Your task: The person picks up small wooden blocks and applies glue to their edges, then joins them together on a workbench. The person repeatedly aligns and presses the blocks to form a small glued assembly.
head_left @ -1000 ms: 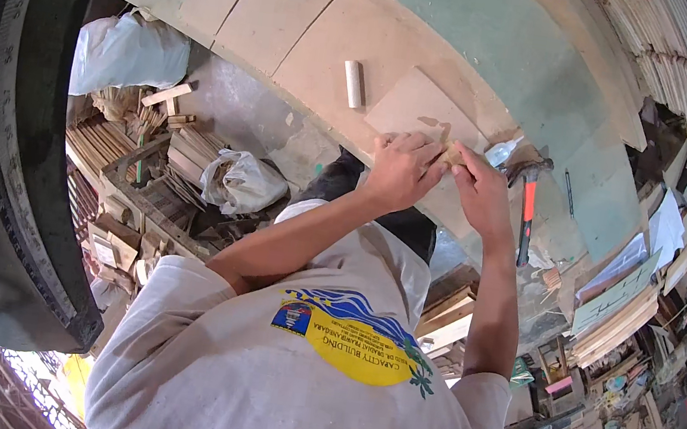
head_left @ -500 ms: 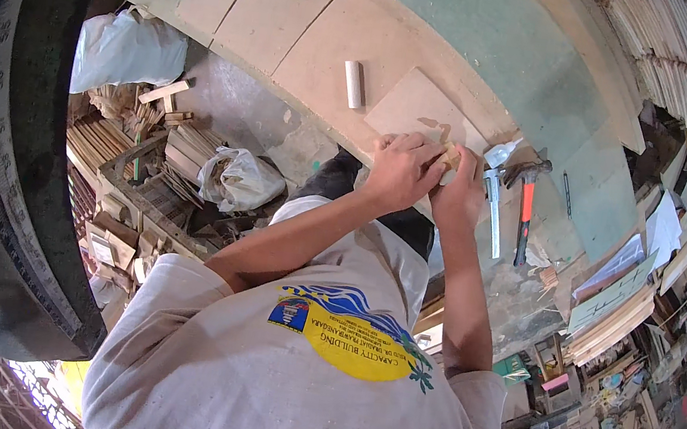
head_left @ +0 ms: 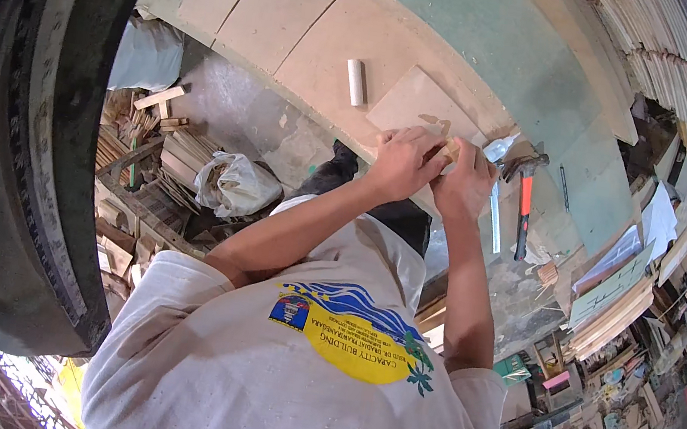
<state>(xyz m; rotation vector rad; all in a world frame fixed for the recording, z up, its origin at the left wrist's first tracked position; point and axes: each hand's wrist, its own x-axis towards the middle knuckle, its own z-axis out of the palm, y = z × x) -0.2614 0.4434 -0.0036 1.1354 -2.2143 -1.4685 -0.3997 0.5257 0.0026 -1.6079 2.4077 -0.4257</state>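
Note:
Both my hands meet at the near edge of the workbench, fingers closed around a small yellowish piece (head_left: 451, 151) that looks like wood. Most of it is hidden by the fingers. My left hand (head_left: 405, 164) pinches it from the left, and my right hand (head_left: 464, 183) grips it from the right. Just beyond them lies a flat, pale square board (head_left: 418, 98), with thin brown pieces (head_left: 434, 122) on it by my fingertips. A pale cylinder (head_left: 355, 82) lies to the left of the board.
Right of my hands lie a metal measuring tool (head_left: 495, 217), a hammer (head_left: 525, 208) with an orange and black handle, and a dark pen-like stick (head_left: 565, 188). Wood offcuts and a white plastic bag (head_left: 236, 184) sit lower left. Stacked boards (head_left: 612, 315) stand at right.
The two hands stay together on the small piece; my right hand has shifted slightly to the right and its fingers have moved a little. The whole view has tilted slightly.

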